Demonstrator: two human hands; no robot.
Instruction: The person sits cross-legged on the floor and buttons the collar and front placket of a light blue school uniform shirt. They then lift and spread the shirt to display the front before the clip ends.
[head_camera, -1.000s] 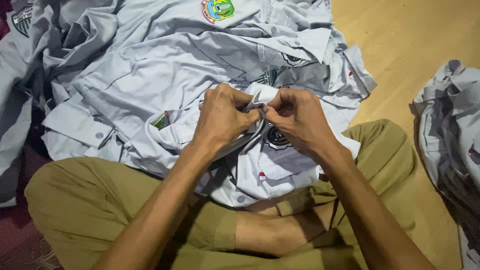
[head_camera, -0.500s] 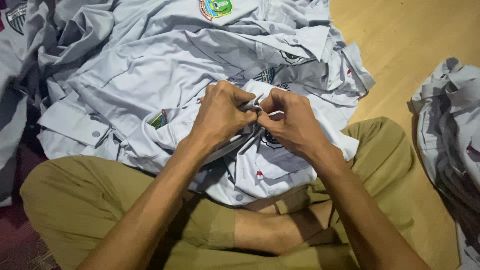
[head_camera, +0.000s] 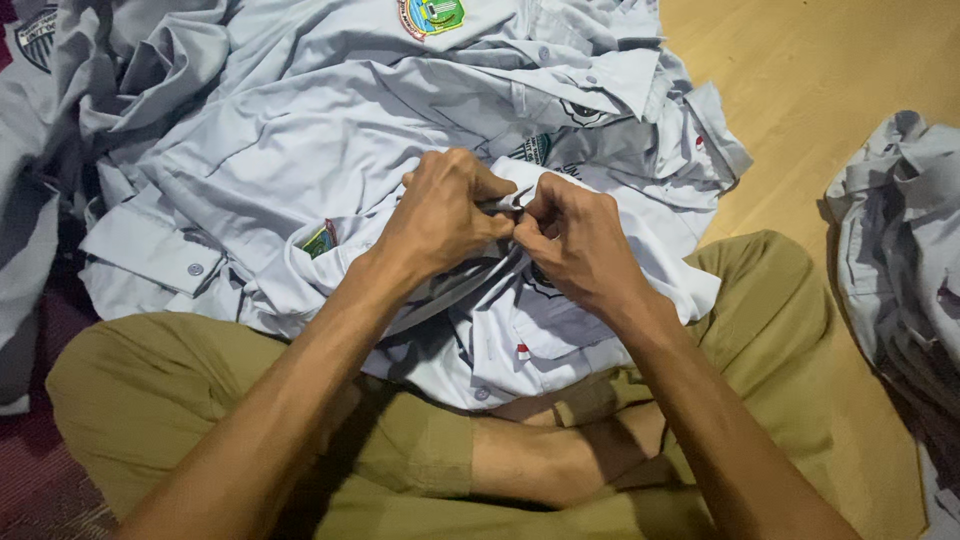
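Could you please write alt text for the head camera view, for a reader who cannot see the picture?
Both hands, left hand and right hand, pinch one small spot of a light grey shirt lying across the person's lap. More grey shirts are heaped in front, and another pile lies at the right on the wooden floor.
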